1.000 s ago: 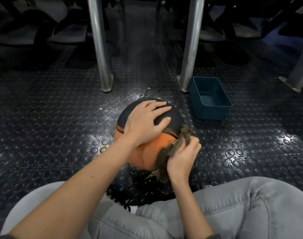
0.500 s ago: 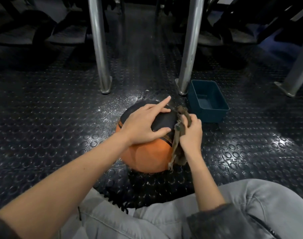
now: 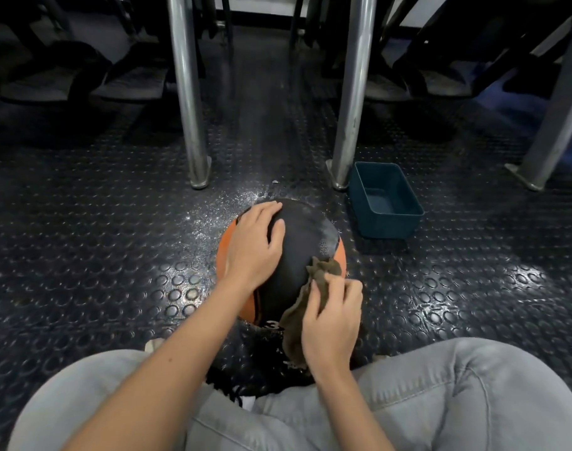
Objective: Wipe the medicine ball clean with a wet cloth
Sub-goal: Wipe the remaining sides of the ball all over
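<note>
Ball [image 3: 305, 242] sat on studded floor [image 3: 115, 255], under both hands. Flat on its top lay left hand [image 3: 253, 247], fingers relaxed, gripping nothing. Beside it, right hand [image 3: 331, 317] pinched brown cloth [image 3: 296, 320] against ball's near side. Blue bin [image 3: 387, 222] stood beyond right hand, apart from ball.

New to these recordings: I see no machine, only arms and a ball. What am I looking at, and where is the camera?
There is no robot: a person in grey jeans sits on the studded black rubber floor. The camera is worn on their head, looking forward and down, so the arms enter from below. The left hand rests flat on the round black-and-orange medicine ball. The right hand holds a crumpled brown cloth in its grip against the ball's near right side. A dark teal rectangular plastic tub stands right of the ball, apart from it; two shiny metal posts rise behind.
</note>
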`<state>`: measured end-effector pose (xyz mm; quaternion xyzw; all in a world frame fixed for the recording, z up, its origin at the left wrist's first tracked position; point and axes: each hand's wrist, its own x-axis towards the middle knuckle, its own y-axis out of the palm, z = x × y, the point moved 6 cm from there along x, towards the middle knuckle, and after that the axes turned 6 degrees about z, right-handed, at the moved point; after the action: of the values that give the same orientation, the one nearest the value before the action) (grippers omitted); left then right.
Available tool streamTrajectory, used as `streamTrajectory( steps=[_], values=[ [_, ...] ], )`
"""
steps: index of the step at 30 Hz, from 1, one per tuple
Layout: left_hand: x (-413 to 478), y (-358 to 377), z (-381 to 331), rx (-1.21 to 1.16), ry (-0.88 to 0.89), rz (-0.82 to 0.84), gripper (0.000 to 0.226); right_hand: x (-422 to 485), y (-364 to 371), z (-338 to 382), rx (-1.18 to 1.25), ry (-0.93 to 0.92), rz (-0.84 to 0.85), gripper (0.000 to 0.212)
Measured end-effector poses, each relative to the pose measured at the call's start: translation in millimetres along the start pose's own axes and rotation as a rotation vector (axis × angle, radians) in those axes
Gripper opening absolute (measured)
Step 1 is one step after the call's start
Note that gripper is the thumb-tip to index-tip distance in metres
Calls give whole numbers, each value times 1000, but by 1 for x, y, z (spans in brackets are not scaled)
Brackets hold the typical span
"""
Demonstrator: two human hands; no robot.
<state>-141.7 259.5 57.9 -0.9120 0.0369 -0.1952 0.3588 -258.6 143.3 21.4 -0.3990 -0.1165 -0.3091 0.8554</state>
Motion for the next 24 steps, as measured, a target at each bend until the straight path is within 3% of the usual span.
streamTrajectory(
  steps=[4,6,8,10,17,19,21,24],
  values=[
    [-7,-7,13,-53,30,-71,47,46,5,21,-91,-128,14,15],
    [-14,-8,15,-62,48,-108,48,94,22,23,-94,-90,176,20],
    [-20,-10,13,-63,48,-136,46,145,51,12,-92,58,444,25],
    [-22,-9,7,-34,33,-159,45,167,64,6,-76,128,564,29],
    [-20,-13,7,-26,-11,-184,41,47,4,39,0,-204,218,22],
    [-23,-15,4,-49,52,-204,40,59,4,42,-34,-238,188,22],
    [-28,-13,-2,-41,120,-207,38,102,21,33,-82,-190,252,22],
    [-31,-8,-8,-27,142,-198,36,174,66,2,11,67,583,28]
  ],
)
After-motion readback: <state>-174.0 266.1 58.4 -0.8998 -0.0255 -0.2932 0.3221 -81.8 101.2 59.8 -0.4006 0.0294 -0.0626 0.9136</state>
